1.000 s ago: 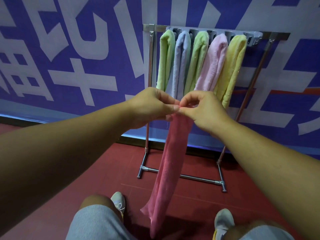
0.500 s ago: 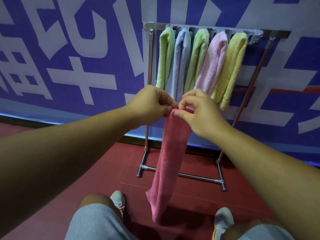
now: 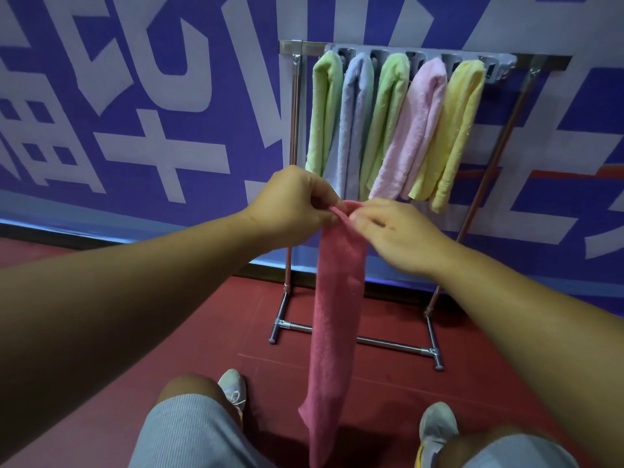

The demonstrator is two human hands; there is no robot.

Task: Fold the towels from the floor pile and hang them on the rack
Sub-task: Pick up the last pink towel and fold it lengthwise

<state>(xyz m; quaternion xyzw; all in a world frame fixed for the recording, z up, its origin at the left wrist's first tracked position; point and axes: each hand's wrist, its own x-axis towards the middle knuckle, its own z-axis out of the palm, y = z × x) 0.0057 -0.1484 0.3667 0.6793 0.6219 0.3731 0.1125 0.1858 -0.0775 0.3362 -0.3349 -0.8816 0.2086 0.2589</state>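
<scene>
Dark pink towel (image 3: 337,315) hangs as a long narrow strip in mid-air, in front of the rack (image 3: 293,163), lower end dangling just above the red floor (image 3: 169,332) between the person's two shoes. Top edge pinched by both hands, which sit side by side, nearly touching. Left hand (image 3: 290,204) grips the top left corner between thumb and fingers, knuckles curled. Right hand (image 3: 395,228) pinches the top right part with thumb and forefinger, other fingers loosely bent. Both are grasping the towel, neither released.

Behind it, metal rack stands on the floor against the wall, base feet on the floor, top bar carrying a grey clip hanger (image 3: 499,65). Five folded towels hang from it in a row, touching each other: green towel (image 3: 324,106) at the left end, then pale blue towel (image 3: 354,123), second green towel (image 3: 388,113), light pink towel (image 3: 415,123), yellow towel (image 3: 459,123) at the right end. Rightmost part of the hanger bare.

Wall behind is a blue banner (image 3: 135,79) with large white characters. Grey shorts (image 3: 189,434) and grey shoes at the bottom edge of the view.
</scene>
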